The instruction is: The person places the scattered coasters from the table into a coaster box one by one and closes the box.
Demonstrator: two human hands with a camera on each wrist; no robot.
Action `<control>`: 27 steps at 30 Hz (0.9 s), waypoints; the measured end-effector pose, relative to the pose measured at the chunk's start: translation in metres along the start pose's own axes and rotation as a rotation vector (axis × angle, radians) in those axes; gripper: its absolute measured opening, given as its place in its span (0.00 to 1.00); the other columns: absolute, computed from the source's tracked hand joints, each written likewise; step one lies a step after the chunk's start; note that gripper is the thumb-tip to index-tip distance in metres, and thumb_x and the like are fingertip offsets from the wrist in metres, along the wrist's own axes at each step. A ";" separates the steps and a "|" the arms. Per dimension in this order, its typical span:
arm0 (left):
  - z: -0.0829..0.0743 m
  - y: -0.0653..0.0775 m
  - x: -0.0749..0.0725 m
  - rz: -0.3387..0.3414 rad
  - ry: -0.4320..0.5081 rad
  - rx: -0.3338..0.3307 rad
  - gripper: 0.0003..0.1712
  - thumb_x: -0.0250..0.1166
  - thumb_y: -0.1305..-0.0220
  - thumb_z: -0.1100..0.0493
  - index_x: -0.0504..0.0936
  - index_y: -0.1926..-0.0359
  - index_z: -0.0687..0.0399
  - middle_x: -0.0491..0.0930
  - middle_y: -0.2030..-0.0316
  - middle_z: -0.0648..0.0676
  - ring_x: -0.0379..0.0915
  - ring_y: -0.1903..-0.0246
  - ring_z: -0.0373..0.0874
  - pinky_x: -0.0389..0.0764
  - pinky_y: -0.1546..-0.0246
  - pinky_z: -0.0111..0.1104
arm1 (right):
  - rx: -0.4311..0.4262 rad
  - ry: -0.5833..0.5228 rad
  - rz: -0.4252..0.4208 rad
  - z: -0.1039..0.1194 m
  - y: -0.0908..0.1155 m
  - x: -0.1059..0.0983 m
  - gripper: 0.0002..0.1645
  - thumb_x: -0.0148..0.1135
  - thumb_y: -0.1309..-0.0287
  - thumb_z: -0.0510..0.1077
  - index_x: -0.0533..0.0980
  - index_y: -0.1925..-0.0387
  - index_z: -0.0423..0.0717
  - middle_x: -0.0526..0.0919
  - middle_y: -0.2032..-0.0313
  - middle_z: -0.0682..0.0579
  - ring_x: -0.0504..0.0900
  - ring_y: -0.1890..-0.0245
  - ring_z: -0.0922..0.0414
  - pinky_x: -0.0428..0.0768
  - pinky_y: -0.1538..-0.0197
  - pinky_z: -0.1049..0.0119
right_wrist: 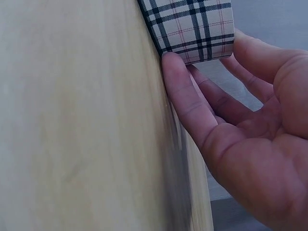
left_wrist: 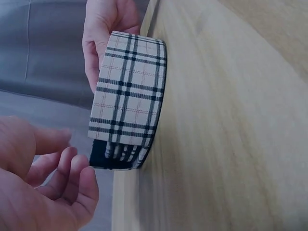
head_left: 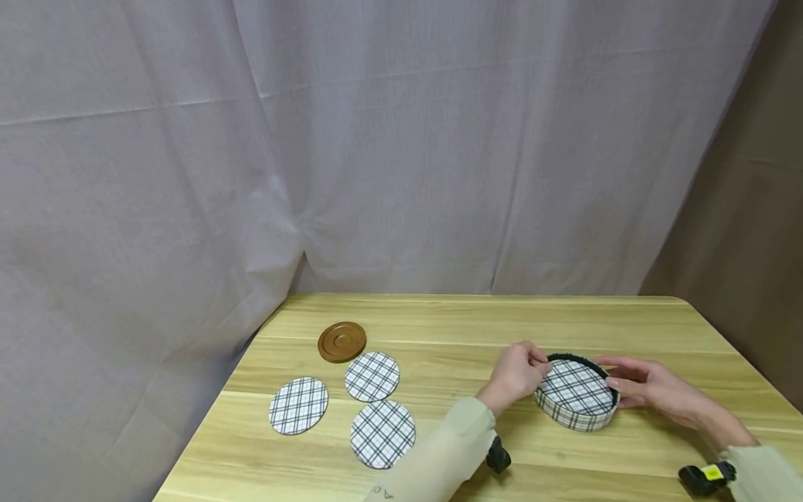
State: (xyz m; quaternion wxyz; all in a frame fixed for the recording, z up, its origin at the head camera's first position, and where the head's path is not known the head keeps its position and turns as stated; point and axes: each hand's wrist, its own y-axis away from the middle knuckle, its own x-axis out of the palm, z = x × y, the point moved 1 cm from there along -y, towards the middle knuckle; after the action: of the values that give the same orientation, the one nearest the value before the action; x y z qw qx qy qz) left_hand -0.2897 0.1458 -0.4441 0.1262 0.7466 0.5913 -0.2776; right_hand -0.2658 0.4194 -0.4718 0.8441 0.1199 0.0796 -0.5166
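Note:
A round plaid coaster holder (head_left: 576, 420) with a black inner wall stands on the right part of the table. Inside lies a plaid coaster (head_left: 574, 387) on top; stacked coaster edges (left_wrist: 126, 153) show through a gap in the holder's wall. My right hand (head_left: 668, 392) holds the holder's right side, thumb at the rim and fingers along the outer wall. Beside the gap at the left is my left hand (head_left: 517, 373), its fingers loosely bent with fingertips close to the rim. Nothing shows between those fingers in the left wrist view.
Three plaid coasters, one at the left (head_left: 298, 406), one behind (head_left: 372, 376) and one in front (head_left: 383, 434), lie flat on the wooden table (head_left: 452, 328). A brown round coaster (head_left: 341, 341) lies behind them. Grey curtain (head_left: 401, 153) hangs along the table's back edge.

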 end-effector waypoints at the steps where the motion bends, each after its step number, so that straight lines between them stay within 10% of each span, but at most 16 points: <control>1: 0.000 0.000 -0.001 -0.010 0.008 0.002 0.04 0.70 0.40 0.58 0.82 0.69 0.49 0.73 0.79 0.39 0.65 0.78 0.29 0.69 0.76 0.20 | -0.001 0.000 0.002 0.000 0.000 0.000 0.29 0.51 0.28 0.41 0.60 0.29 0.42 0.77 0.48 0.68 0.81 0.50 0.63 0.84 0.50 0.58; 27: -0.005 0.022 -0.048 0.093 -0.038 0.100 0.06 0.66 0.35 0.54 0.81 0.59 0.48 0.76 0.74 0.39 0.69 0.75 0.29 0.72 0.73 0.22 | -0.051 -0.011 0.018 -0.002 0.000 0.000 0.27 0.48 0.27 0.37 0.62 0.29 0.44 0.77 0.48 0.66 0.82 0.51 0.61 0.84 0.51 0.57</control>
State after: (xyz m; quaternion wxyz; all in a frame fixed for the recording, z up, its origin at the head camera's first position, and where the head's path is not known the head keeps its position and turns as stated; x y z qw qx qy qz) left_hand -0.2744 0.1030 -0.4161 0.1130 0.7732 0.5389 -0.3147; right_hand -0.2657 0.4198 -0.4735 0.8519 0.0961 0.0873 -0.5074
